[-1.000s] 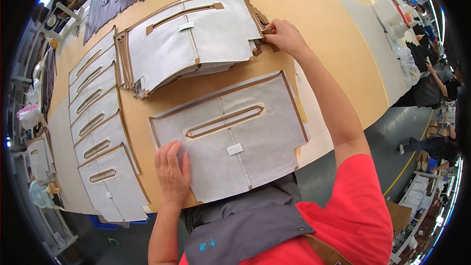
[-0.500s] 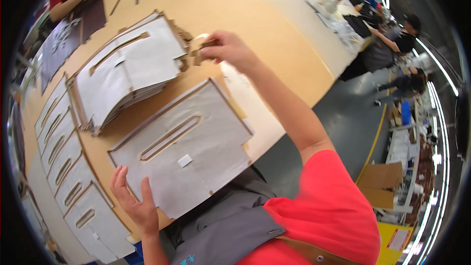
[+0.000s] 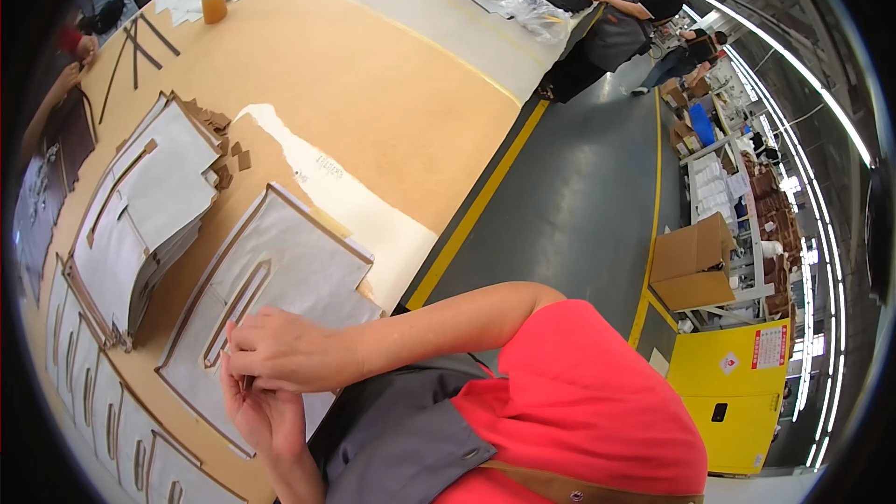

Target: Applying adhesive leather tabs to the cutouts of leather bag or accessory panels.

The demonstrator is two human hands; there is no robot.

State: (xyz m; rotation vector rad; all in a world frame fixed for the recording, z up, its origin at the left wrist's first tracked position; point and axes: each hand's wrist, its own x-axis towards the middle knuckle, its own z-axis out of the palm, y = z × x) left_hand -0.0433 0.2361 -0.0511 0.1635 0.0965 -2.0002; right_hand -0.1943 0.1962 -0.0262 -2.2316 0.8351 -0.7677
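Observation:
Over the near part of a grey-white panel [image 3: 280, 257] with brown edges and a long slot, my two hands come together. My right hand [image 3: 294, 347] is closed, its fingertips pinched against those of the left. My left hand [image 3: 266, 420] is closed too, just below it, fingers bent upward. A small dark bit shows between the fingers, but the hands hide most of it. Beyond the panel lies a thick stack of similar panels [image 3: 154, 201]. Small brown pieces [image 3: 243, 160] are heaped and scattered at that stack's right side.
Overlapping slotted panels [image 3: 105, 401] line the left edge. A torn white paper sheet [image 3: 327, 173] lies right of the stack. Farther off stand an amber bottle [image 3: 214, 2] and dark strips [image 3: 136, 51]. A co-worker [image 3: 621, 23] stands by the far table end; a yellow cabinet [image 3: 723, 397] is at right.
My right hand has come back from the small brown pieces, where it held some, to meet my left hand over the panel. The left hand went from open to closed. The view has swung right.

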